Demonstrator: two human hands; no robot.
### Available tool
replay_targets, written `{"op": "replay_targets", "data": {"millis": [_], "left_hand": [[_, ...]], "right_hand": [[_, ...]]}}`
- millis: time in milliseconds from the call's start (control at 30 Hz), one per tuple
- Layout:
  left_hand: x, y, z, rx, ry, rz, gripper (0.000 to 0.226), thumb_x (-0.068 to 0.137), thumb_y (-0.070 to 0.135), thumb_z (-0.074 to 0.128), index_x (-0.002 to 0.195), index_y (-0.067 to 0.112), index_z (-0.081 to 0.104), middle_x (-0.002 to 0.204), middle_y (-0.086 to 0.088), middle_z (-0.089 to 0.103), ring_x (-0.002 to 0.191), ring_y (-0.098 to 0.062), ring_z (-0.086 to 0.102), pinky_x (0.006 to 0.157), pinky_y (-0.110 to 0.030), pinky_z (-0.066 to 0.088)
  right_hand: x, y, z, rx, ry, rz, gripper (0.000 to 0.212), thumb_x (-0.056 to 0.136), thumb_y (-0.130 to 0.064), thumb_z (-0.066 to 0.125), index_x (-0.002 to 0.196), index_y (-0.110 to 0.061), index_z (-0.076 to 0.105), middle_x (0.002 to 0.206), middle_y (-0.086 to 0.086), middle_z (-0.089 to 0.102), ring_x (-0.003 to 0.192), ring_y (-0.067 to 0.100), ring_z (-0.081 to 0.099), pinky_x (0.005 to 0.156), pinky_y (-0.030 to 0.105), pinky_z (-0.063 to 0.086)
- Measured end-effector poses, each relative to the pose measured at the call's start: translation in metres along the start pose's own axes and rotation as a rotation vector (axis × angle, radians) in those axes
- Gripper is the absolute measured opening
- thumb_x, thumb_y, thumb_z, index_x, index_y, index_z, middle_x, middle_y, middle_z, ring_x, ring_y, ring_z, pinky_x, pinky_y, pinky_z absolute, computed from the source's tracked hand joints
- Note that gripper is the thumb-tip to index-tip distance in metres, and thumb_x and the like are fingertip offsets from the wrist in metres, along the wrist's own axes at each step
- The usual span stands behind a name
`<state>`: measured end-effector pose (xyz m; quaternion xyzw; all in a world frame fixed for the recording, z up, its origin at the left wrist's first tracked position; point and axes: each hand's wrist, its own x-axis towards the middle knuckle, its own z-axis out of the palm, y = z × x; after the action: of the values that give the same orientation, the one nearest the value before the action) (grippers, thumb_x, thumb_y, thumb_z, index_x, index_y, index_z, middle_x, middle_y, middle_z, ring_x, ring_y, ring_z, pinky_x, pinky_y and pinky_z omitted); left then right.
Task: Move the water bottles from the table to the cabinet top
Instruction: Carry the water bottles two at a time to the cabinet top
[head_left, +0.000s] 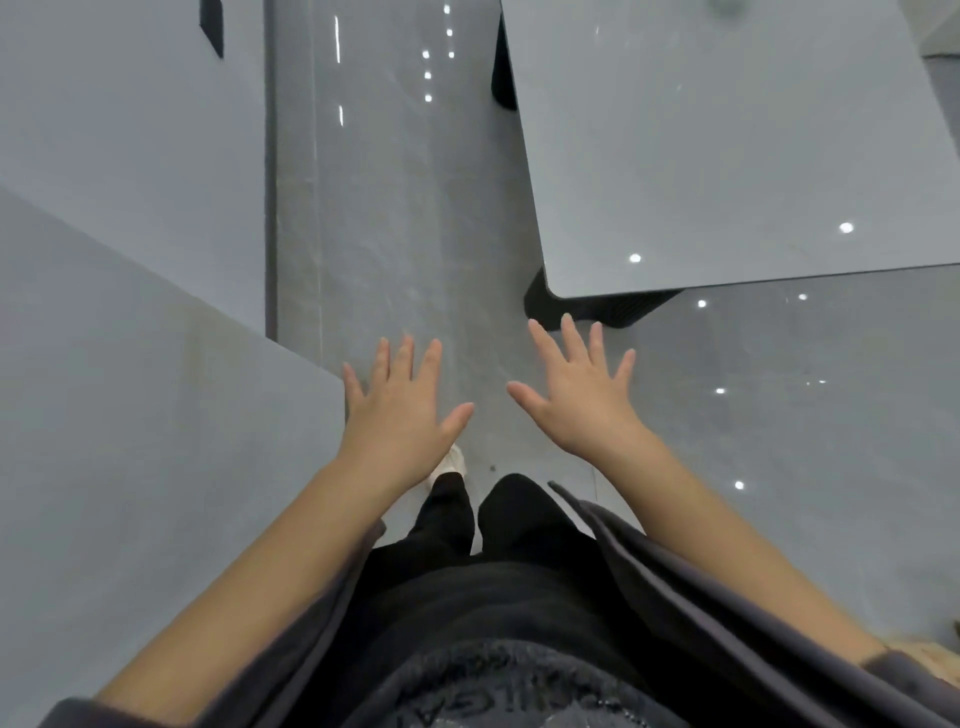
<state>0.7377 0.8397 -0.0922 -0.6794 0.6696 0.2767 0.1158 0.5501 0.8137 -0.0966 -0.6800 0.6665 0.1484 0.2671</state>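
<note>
nearest the camera is the person's own body: a dark top with faint lettering (498, 696), an open grey jacket (670, 582) hanging to either side, and black trousers (498, 519) below. a white shoe (451, 464) pokes out just past the left wrist, standing on the floor.

both bare forearms reach forward from the lower corners. the left hand (400, 405) is flat and spread, palm down, fingers apart, holding nothing; it hovers just beside the corner of a pale grey surface (130, 415) that fills the left side, and whether the little finger touches that edge cannot be told. the right hand (582, 395) is likewise open, fingers fanned, empty, over bare floor. the two hands are near each other, thumbs pointing inward, apart.

beyond them runs the glossy grey tile floor (395, 218), dotted with small reflections of ceiling lights. further up on the right stands the table (727, 156), a grey top with a rounded near corner and dark legs (602, 309) showing under its near edge; the part of its top that is in view is bare. on the far left a second pale grey panel (114, 130) rises behind the first, with a dark slot (212, 26) near the upper edge.

no water bottle is in view, neither on the table nor in either hand.
</note>
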Motion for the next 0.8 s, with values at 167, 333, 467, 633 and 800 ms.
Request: {"op": "replay_targets", "data": {"millis": [167, 333, 467, 633, 800], "left_hand": [[0.046, -0.011, -0.034, -0.010, 0.005, 0.001, 0.078, 0.095, 0.061, 0.033, 0.156, 0.024, -0.001, 0.164, -0.007, -0.004, 0.150, -0.027, -0.012, 0.118, -0.059, -0.002], [0.104, -0.021, -0.070, -0.023, -0.008, -0.016, 0.078, 0.096, 0.059, 0.034, 0.156, 0.023, -0.001, 0.164, -0.007, -0.005, 0.150, -0.027, -0.012, 0.117, -0.059, -0.005], [0.173, -0.024, -0.107, -0.009, -0.025, -0.022, 0.077, 0.096, 0.058, 0.036, 0.156, 0.022, 0.002, 0.164, -0.008, -0.006, 0.150, -0.028, -0.013, 0.118, -0.058, -0.005], [0.250, -0.023, -0.162, 0.011, -0.047, -0.025, 0.077, 0.096, 0.058, 0.036, 0.156, 0.023, 0.003, 0.164, -0.007, -0.008, 0.149, -0.027, -0.015, 0.118, -0.056, -0.004], [0.315, -0.031, -0.209, -0.002, -0.042, -0.041, 0.076, 0.096, 0.057, 0.037, 0.156, 0.023, 0.005, 0.164, -0.007, -0.007, 0.149, -0.027, -0.014, 0.119, -0.055, -0.002]], "right_hand": [[0.048, -0.016, -0.027, 0.018, -0.004, -0.009, 0.075, 0.098, -0.060, 0.034, 0.157, -0.033, -0.004, 0.166, 0.005, -0.011, 0.150, 0.035, -0.017, 0.114, 0.066, -0.008], [0.112, -0.029, -0.059, 0.025, 0.004, -0.027, 0.074, 0.098, -0.061, 0.032, 0.157, -0.033, -0.003, 0.166, 0.006, -0.011, 0.150, 0.036, -0.016, 0.114, 0.066, -0.007], [0.179, -0.033, -0.091, 0.061, 0.001, 0.005, 0.075, 0.098, -0.060, 0.033, 0.157, -0.033, -0.004, 0.165, 0.005, -0.012, 0.150, 0.035, -0.016, 0.115, 0.065, -0.007], [0.259, -0.046, -0.147, 0.078, -0.016, 0.032, 0.075, 0.099, -0.059, 0.033, 0.157, -0.031, -0.005, 0.165, 0.007, -0.011, 0.150, 0.037, -0.015, 0.115, 0.065, -0.006], [0.325, -0.071, -0.203, 0.062, -0.006, -0.024, 0.074, 0.099, -0.058, 0.034, 0.157, -0.032, -0.004, 0.165, 0.007, -0.010, 0.150, 0.037, -0.015, 0.115, 0.065, -0.006]]}}
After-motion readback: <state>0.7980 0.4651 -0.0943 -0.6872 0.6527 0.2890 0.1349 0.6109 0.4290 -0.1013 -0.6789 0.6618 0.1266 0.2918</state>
